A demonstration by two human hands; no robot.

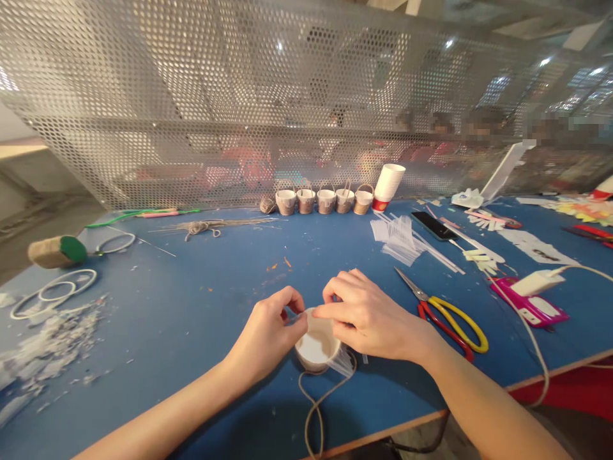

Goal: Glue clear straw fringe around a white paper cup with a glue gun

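Cup near table edge, left hand and right hand pinching its rim.

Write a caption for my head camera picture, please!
Bare left hand and bare right hand work over a round white-lined cup on a blue table.

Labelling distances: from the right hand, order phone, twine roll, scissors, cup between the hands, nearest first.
1. Cup, at the right hand
2. Scissors, right side
3. Phone, farther back, right
4. Twine roll, far left
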